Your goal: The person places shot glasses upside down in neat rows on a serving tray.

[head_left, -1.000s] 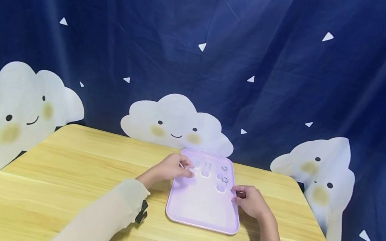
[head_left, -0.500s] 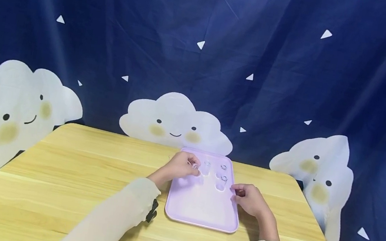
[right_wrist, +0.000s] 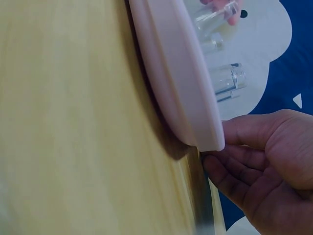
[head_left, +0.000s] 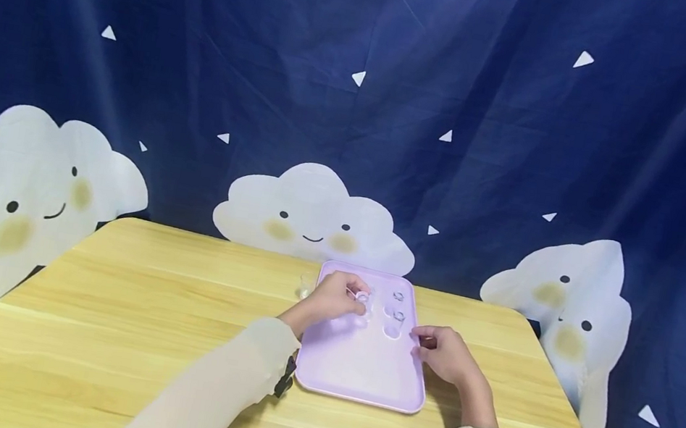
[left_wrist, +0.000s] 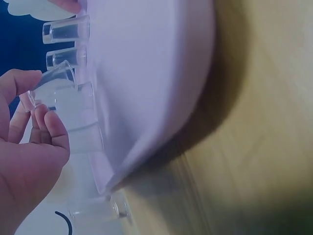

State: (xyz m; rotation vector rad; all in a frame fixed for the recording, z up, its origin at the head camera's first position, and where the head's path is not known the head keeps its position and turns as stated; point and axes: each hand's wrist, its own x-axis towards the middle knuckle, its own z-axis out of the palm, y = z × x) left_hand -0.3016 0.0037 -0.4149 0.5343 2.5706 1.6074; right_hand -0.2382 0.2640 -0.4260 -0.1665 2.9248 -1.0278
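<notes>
A pale purple tray (head_left: 360,374) lies on the table. Above its far left part my left hand (head_left: 334,297) pinches a clear glass (left_wrist: 55,83) between thumb and fingers, tilted in the left wrist view. More clear glasses stand on the tray with their thick bases up; one glass (head_left: 394,325) is on the right, another (left_wrist: 66,30) lies farther off in the left wrist view. Fingers hide part of those nearby. My right hand (head_left: 445,353) grips the tray's right rim (right_wrist: 212,122), thumb and fingertips on its edge.
One clear glass (head_left: 305,288) stands on the wooden table (head_left: 137,317) just left of the tray. A dark blue curtain (head_left: 355,128) with white clouds hangs right behind the table's far edge.
My left hand has moved to the right over the tray. The glass on the table beside the tray has come into clear view. My right hand has stayed at the rim.
</notes>
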